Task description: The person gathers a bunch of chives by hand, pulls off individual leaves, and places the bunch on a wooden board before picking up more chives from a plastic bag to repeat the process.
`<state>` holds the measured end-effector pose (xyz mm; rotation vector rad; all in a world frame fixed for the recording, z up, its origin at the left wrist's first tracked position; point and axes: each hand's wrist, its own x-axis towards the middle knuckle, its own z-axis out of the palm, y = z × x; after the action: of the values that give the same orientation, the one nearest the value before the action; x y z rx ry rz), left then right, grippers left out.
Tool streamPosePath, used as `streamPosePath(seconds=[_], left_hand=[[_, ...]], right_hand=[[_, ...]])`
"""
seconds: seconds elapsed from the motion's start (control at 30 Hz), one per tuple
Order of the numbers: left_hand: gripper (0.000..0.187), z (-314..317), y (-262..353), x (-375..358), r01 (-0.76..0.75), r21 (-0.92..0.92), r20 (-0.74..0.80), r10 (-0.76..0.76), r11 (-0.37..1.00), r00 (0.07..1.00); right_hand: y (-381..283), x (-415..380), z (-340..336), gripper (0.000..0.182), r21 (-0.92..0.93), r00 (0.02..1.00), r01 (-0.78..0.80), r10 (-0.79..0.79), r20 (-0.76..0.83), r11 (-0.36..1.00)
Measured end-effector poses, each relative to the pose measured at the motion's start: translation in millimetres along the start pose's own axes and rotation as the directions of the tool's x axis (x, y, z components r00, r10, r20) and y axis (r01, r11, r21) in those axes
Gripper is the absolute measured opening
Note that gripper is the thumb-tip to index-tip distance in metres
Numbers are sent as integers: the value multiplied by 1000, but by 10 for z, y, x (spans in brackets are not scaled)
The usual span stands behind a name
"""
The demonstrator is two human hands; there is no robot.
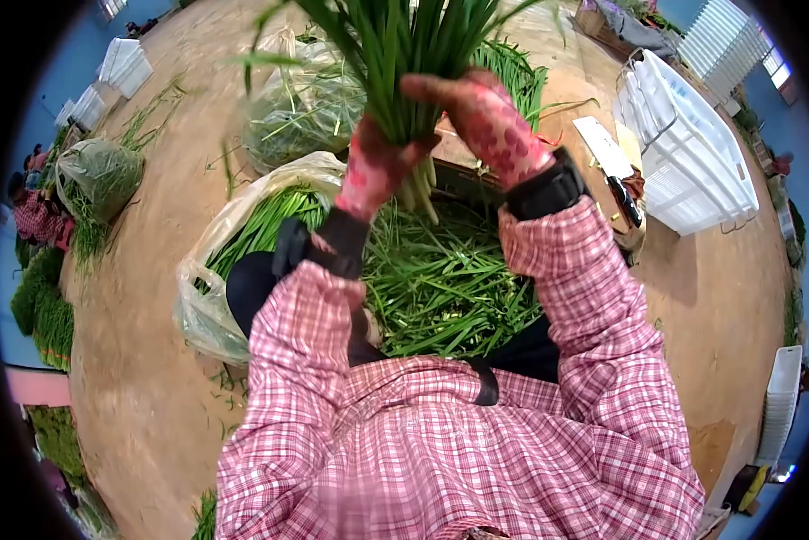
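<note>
A bunch of long green leafy stalks (pixel 403 54) is held up in front of me, its pale stem ends pointing down. My left hand (pixel 377 166), in a pink patterned glove, is wrapped round the lower stems. My right hand (pixel 485 112), gloved alike, presses against the bunch a little higher, on its right side. Below both hands a heap of loose green leaves (pixel 449 279) lies between my legs. An open plastic bag (pixel 202 315) with more green stalks lies to the left of the heap.
Another clear bag of greens (pixel 296 121) is ahead. A cleaver (pixel 602 148) and a black-handled tool (pixel 624 202) lie at the right, beside stacked white baskets (pixel 692 153). At the far left are a co-worker (pixel 40 216) and a filled bag (pixel 103 175).
</note>
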<state>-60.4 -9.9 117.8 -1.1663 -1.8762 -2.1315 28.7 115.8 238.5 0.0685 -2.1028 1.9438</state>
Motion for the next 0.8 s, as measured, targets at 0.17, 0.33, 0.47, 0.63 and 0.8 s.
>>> streamPosePath(seconds=[0.17,0.33,0.47,0.63,0.8], left_hand=[[70,73,342,760,-118,100,40,114,988,993],[78,125,-735,695,-190,142,210,158,971,965],[62,238,-802,569,33,-359,62,-12,933,998],[20,350,-213,506,209,-408,-294,-345,888,891],[27,245,-537,68,448,-662,-164,-699,601,696]], right_hand=[[-19,567,-336,30,-200,932,344,-359,-44,918],[1379,892,-813,20,-803,691,569,-631,352,176],[2100,1083,-918,29,-569,820,564,-486,302,598],[696,349,-448,56,-457,978,-10,-88,-191,890],[966,-891,-287,33,-632,977,-203,117,-176,748]])
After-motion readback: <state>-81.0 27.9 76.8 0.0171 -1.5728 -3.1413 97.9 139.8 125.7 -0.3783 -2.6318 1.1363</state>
